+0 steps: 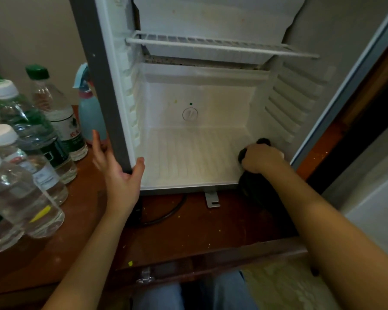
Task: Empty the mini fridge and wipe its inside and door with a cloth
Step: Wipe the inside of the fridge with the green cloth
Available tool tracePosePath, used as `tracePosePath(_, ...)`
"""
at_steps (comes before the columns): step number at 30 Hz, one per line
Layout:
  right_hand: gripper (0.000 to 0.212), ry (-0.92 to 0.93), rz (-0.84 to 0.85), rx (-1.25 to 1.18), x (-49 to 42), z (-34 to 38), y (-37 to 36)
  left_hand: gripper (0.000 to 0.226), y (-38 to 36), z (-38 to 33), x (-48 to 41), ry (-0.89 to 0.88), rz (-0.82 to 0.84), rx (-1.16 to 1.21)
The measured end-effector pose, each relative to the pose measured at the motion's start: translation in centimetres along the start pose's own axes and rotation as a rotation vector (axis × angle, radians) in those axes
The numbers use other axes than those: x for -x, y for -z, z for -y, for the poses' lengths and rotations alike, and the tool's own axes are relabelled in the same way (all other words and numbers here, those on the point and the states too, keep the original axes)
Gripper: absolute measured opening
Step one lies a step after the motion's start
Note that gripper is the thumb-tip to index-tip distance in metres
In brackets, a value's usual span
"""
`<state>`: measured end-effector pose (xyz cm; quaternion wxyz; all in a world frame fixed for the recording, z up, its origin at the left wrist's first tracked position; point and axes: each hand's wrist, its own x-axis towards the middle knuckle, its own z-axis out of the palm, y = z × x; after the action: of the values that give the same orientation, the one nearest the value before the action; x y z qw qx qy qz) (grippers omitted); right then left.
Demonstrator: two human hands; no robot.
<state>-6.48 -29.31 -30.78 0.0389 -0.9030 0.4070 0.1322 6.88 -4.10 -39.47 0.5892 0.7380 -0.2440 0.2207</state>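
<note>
Fingers of the left hand are spreading open, thumb hooking round the lower edge of the grey side panel; fingers of the right hand are curling tight round a dark cloth, pressing it into the bottom right corner of the mini fridge.

Mini fridge is sitting open on the brown worktop, facing the camera. Interior is looking white and bare: ribbed floor, ribbed slots down both side walls, a round dial on the back wall with a small green dot just above it and a faint yellowish speck to the left. Dark speckling is showing along the strip under the upper compartment. White wire shelf is sitting across the upper part, tilting slightly down to the right.

Clear water bottles are standing grouped on the worktop left of the fridge, white caps mostly, one green cap at the back. Pale blue spray bottle is standing just beside the grey panel, behind the left hand. Black cable is looping on the worktop below the fridge's front edge.
</note>
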Motion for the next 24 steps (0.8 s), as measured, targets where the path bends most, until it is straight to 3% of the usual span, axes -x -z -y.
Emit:
tracePosePath(4, 0.016, -0.074, -0.112, -0.024, 3.7, -0.5, -3.4, 0.073, 0.0, 0.0, 0.0, -0.01, -0.009, 0.018)
tracePosePath(7, 0.022, -0.045, -0.15, -0.117, 5.9, 0.5, -3.8, 0.073, 0.1, -0.3, -0.1, -0.022, -0.007, 0.009)
tracePosePath(9, 0.029, 0.097, -0.165, -0.168, 7.7, 3.1, -3.7, 0.074, 0.2, -0.4, -0.1, -0.026, -0.011, 0.005)
tracePosePath(14, 0.043, 0.676, -0.052, -0.129, 9.5, 12.7, -3.4, 0.067, 0.4, -0.5, 0.2, -0.029, 0.008, 0.052)
tracePosePath(17, 0.044, 0.731, 0.005, -0.035, 5.1, 15.5, -1.4, 0.049, 0.6, -0.5, 0.2, -0.06, 0.009, 0.103)
tracePosePath(19, 0.049, 0.736, 0.045, 0.009, 2.1, 15.9, -0.3, 0.048, 0.5, -0.5, 0.1, -0.059, -0.003, 0.1)
tracePosePath(24, 0.055, 0.732, 0.045, -0.011, -3.3, 18.1, 2.1, 0.072, 0.1, -0.5, 0.2, -0.015, -0.022, 0.069)
